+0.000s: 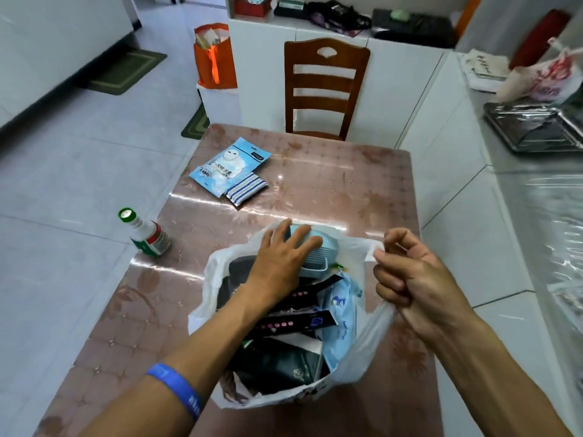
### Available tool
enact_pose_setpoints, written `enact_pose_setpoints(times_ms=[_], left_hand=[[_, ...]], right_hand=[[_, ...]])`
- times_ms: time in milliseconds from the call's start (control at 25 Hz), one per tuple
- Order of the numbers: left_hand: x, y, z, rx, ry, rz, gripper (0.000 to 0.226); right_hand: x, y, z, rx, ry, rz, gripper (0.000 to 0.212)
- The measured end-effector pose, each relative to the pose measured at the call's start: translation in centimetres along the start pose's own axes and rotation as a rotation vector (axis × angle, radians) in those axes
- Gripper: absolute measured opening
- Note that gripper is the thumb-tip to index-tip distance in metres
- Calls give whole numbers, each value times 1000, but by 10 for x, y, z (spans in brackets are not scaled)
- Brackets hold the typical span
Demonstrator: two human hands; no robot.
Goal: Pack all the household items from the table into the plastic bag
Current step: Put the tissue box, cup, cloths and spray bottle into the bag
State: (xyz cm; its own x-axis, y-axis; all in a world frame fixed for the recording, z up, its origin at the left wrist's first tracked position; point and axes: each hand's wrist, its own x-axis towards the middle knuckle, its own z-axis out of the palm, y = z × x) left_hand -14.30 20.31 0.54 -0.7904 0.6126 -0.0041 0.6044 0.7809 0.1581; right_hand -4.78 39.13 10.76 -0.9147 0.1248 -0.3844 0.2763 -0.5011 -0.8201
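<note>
left hand [284, 257] rests spread fingers [303, 232] on the blue box [323, 257], in the plastic bag [353, 357] at the table's [347, 184] near edge. right hand [410, 279] pinches the bag's handle [373, 249]. best to push the box deep and hold the mouth wide.

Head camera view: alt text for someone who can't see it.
A person's left hand rests on a light blue container in a white plastic bag; the right hand pinches its handle. A blue packet, striped pouch and bottle sit on the table.
</note>
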Motion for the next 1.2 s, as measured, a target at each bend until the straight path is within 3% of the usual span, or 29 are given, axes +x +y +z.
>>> enact_pose_setpoints(times_ms=[320, 360, 440, 520, 560, 680, 800, 920, 1040, 1200], left_hand=[[16, 7, 5, -49, -201, -183, 57], [15, 6, -2, -103, -228, -180, 57], [8, 5, -19, -156, -228, -151, 60], [0, 6, -40, -191, -125, -113, 61], [-2, 5, -52, -225, -44, -98, 60], [7, -28, -89, -397, 251, -150, 48], [26, -104, -91, -644, 367, -442, 29], [36, -181, -35, -559, 101, -693, 42], [34, -232, 43, -350, -262, -720, 66], [39, -266, 113, -151, -489, -690, 103]], right_hand=[[7, -5, 7, -218, -72, -6, 21], [10, -9, 9, -358, -71, -19, 16], [20, -17, 8, -882, -5, -88, 7], [37, -21, 14, -1419, 75, -239, 15], [47, -24, 22, -1527, 71, -311, 19], [91, -30, 60, -1458, -55, -397, 22], [146, -27, 101, -1509, -174, -362, 21], [209, -8, 132, -1546, -247, -232, 18], [280, 20, 158, -1553, -322, -56, 13], [375, 69, 178, -1379, -227, 176, 13]])
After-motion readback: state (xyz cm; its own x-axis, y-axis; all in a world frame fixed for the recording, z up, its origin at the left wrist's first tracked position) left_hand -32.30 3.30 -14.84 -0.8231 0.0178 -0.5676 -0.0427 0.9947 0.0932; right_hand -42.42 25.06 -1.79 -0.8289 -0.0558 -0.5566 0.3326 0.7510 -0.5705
